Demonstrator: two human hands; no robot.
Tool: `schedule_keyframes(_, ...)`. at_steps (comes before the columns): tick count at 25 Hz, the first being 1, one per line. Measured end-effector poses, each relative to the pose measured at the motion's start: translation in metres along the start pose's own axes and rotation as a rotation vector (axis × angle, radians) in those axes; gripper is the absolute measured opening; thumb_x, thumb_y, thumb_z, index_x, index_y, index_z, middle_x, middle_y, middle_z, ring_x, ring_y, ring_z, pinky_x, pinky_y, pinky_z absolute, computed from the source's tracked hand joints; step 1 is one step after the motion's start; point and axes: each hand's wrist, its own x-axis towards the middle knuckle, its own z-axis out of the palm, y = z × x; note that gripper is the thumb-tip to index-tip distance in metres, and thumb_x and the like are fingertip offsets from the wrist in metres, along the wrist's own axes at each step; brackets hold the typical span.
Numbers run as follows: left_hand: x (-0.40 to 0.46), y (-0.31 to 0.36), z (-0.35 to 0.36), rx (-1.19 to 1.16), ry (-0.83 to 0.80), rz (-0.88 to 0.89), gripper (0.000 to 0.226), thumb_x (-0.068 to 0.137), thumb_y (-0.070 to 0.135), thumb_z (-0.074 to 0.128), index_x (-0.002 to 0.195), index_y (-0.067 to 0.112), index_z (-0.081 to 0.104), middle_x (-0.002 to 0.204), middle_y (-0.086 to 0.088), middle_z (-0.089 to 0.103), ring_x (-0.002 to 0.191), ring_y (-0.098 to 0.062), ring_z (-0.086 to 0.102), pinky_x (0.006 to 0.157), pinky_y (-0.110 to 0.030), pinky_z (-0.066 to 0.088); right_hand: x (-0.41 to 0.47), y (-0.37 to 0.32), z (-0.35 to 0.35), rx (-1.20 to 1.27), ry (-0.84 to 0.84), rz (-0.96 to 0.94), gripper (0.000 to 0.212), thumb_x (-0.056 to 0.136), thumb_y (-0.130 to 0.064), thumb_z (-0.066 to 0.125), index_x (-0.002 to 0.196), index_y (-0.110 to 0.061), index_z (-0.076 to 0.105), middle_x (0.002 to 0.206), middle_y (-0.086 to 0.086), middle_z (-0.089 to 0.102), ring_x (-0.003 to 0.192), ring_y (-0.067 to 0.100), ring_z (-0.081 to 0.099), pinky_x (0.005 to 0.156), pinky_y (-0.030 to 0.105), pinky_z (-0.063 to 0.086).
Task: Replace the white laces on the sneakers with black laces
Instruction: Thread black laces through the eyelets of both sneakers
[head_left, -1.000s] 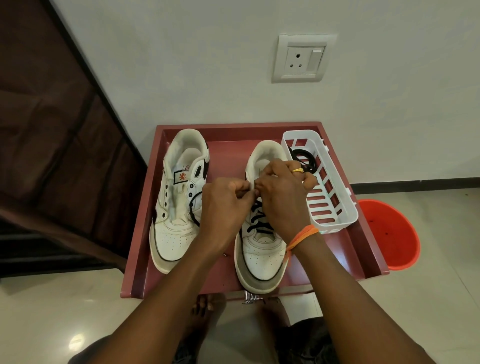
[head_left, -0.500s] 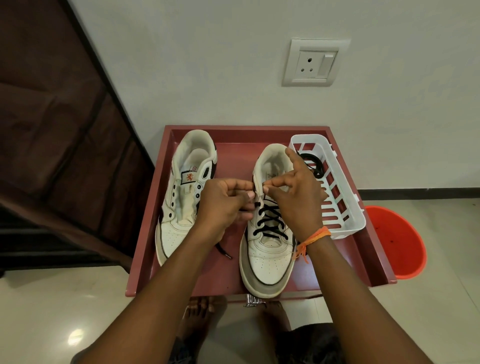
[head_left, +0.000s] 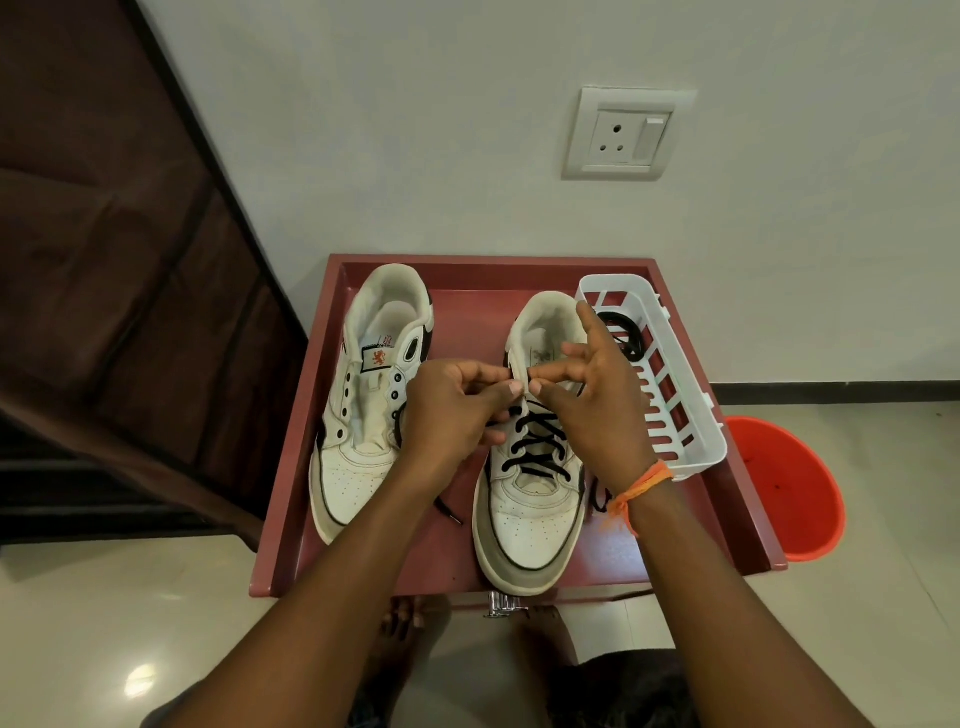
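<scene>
Over the right sneaker (head_left: 524, 499), the left hand (head_left: 452, 410) and right hand (head_left: 592, 400) pinched its black lace (head_left: 535, 447) at the upper eyelets, fingers curled.

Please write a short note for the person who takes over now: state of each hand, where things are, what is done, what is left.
Left hand and right hand: both pinch the black lace at the upper eyelets of the right sneaker.
Both sneakers stand on the red tray.
Done: the right sneaker's lower rows are laced.
Left: its top eyelets; the left sneaker has no lace; a spare black lace lies in the white basket.
</scene>
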Motion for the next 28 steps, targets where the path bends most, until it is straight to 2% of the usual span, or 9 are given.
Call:
schedule_keyframes(2,0.000,0.003,0.000,0.035,-0.031,0.010,0.024,0.080,0.017,0.081,0.100,0.004,0.075,0.078,-0.007,0.075,0.065,-0.014,0.072,0.053,-0.032,0.058,0.001,0.000,-0.001,-0.117,0.076,-0.080,0.081,0.080,-0.013,0.077,0.148,-0.019,0.034,0.086,-0.016,0.071,0.115,0.001,0.053,0.096,0.013,0.037)
schedule_keyframes(5,-0.006,0.006,0.003,0.076,-0.004,0.052,0.030,0.077,0.019,0.084,0.101,0.005,0.074,0.079,-0.006,0.076,0.069,-0.016,0.074,0.054,-0.035,0.060,0.003,0.003,-0.005,-0.218,0.121,-0.143,0.071,0.074,-0.017,0.080,0.137,-0.027,0.048,0.085,-0.020,0.069,0.111,0.003,0.057,0.099,0.049,0.040)
schedule_keyframes(7,-0.005,0.006,0.004,0.063,0.018,0.035,0.029,0.076,0.016,0.085,0.100,0.005,0.074,0.077,-0.006,0.076,0.069,-0.018,0.074,0.053,-0.033,0.060,0.002,0.004,-0.004,-0.279,0.107,-0.153,0.067,0.075,-0.015,0.078,0.135,-0.028,0.050,0.079,-0.024,0.065,0.109,0.006,0.057,0.099,0.053,0.036)
schedule_keyframes(14,0.000,0.001,0.000,0.041,0.010,0.031,0.021,0.084,0.008,0.076,0.104,0.002,0.073,0.077,-0.010,0.074,0.059,-0.012,0.067,0.048,-0.024,0.054,-0.005,0.002,0.011,-0.359,0.163,-0.239,0.075,0.079,-0.004,0.069,0.142,-0.025,0.033,0.083,-0.022,0.061,0.099,0.006,0.055,0.083,0.033,0.018)
schedule_keyframes(16,0.000,-0.001,0.001,0.060,0.035,0.047,0.018,0.086,0.008,0.074,0.103,0.004,0.074,0.076,-0.009,0.074,0.058,-0.012,0.067,0.046,-0.023,0.052,-0.005,0.001,0.014,-0.372,0.187,-0.241,0.057,0.077,0.001,0.069,0.127,-0.017,0.047,0.088,-0.034,0.058,0.091,0.006,0.059,0.077,0.030,0.015)
schedule_keyframes(19,-0.001,-0.003,0.005,0.083,0.046,0.059,0.016,0.086,0.009,0.074,0.102,0.006,0.075,0.075,-0.007,0.074,0.054,-0.008,0.065,0.042,-0.021,0.047,-0.005,0.001,0.016,-0.363,0.223,-0.241,0.030,0.078,0.002,0.071,0.104,-0.007,0.059,0.105,-0.060,0.032,0.082,-0.018,0.050,0.076,0.024,0.015)
schedule_keyframes(21,-0.002,-0.002,0.005,0.086,0.048,0.059,0.015,0.086,0.009,0.074,0.101,0.007,0.075,0.075,-0.006,0.074,0.053,-0.007,0.063,0.041,-0.020,0.045,-0.004,0.001,0.015,-0.279,0.231,-0.241,0.034,0.076,0.000,0.074,0.100,-0.017,0.055,0.094,-0.050,0.049,0.078,-0.020,0.051,0.084,0.033,0.031)
schedule_keyframes(23,0.000,-0.002,0.000,0.053,0.028,0.041,0.011,0.086,0.008,0.073,0.097,0.008,0.075,0.073,-0.004,0.074,0.052,-0.009,0.063,0.041,-0.020,0.045,-0.005,-0.001,0.011,-0.160,0.204,-0.220,0.050,0.075,-0.003,0.076,0.097,-0.034,0.045,0.080,-0.023,0.066,0.072,-0.008,0.062,0.078,0.045,0.048)
schedule_keyframes(28,0.004,0.005,-0.005,0.196,-0.054,0.113,0.015,0.091,0.006,0.066,0.084,0.018,0.072,0.070,-0.006,0.071,0.058,-0.017,0.070,0.045,-0.027,0.055,0.004,0.002,-0.006,-0.092,0.050,-0.165,0.021,0.081,-0.003,0.070,0.099,-0.015,0.067,0.086,-0.008,0.073,0.084,-0.003,0.067,0.079,0.024,0.053)
